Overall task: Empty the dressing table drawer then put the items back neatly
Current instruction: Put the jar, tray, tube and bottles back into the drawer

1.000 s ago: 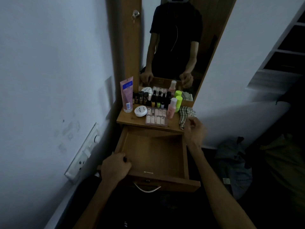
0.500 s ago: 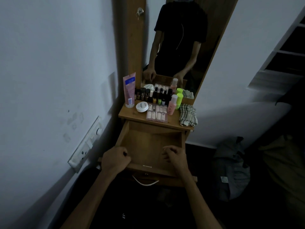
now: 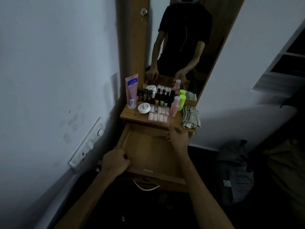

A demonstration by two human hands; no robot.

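Note:
The wooden drawer (image 3: 148, 156) stands pulled out and holds nothing. My left hand (image 3: 115, 161) grips its front left corner with curled fingers. Over the drawer's back right, just under the tabletop edge, my right hand (image 3: 179, 138) hovers with relaxed fingers and holds nothing. On the tabletop (image 3: 130, 114) stand a pink tube (image 3: 131, 91), a white round jar (image 3: 144, 107), a clear case of press-on nails (image 3: 159, 115), a row of small dark bottles (image 3: 158, 97), a pink bottle (image 3: 174, 106), a green bottle (image 3: 182, 100) and a folded checked cloth (image 3: 191, 119).
A mirror (image 3: 181, 47) rises behind the tabletop and reflects a person. A white wall with a switch panel (image 3: 87, 142) closes the left side. A dark bag (image 3: 236, 172) lies on the floor at the right. A white handle (image 3: 146, 187) hangs on the drawer front.
My right hand went from the checked cloth down to the drawer's front edge, then back up to the drawer's back right near the tabletop. My left hand stayed on the drawer corner.

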